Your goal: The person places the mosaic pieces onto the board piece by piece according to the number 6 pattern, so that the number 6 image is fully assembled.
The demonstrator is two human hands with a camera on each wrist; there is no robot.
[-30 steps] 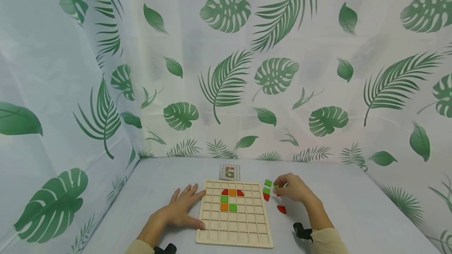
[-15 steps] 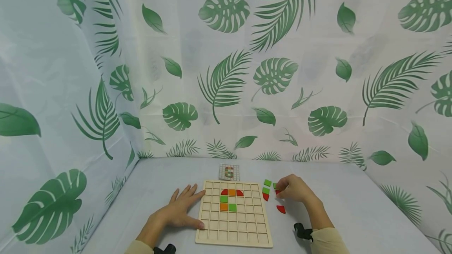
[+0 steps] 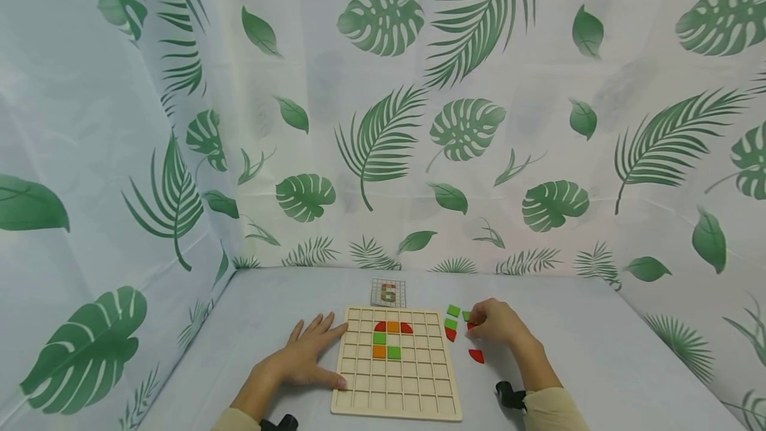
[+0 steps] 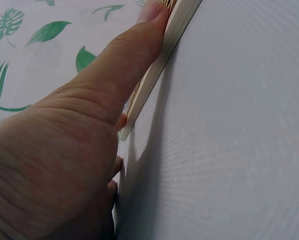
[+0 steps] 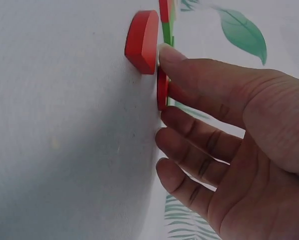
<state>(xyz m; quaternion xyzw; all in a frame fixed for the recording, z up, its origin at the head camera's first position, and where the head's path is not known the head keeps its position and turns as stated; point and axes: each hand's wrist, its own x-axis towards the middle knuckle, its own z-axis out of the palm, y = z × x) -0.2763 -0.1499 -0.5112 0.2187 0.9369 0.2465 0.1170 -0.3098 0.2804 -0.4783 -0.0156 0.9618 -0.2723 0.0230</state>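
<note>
My left hand (image 3: 305, 354) lies spread by the wooden grid board (image 3: 397, 404). Its thumb rests on the board's left rim, which the left wrist view shows as a pale edge (image 4: 157, 70). Beyond the board's right side, my right hand (image 3: 499, 322) reaches down among loose tiles. Thumb and index finger pinch a red tile (image 5: 162, 89), partly hidden by them, low at the tabletop; the other fingers are loosely bent. A green tile (image 3: 466, 316) shows just past the fingertips. Nearer me lies a red quarter-round tile (image 3: 476, 356), large in the right wrist view.
Red, orange and green tiles (image 3: 393, 326) sit in the board's upper cells. Behind the board lies a small pattern card (image 3: 388, 292). More green tiles (image 3: 453, 310) and a red one (image 3: 451, 335) lie along the board's right side. A leaf-print curtain (image 3: 383, 151) hangs behind.
My right fingertips have shifted slightly from the green tile down to the red one beside it, and the green tile now lies beyond them. The left hand and board have stayed put.
</note>
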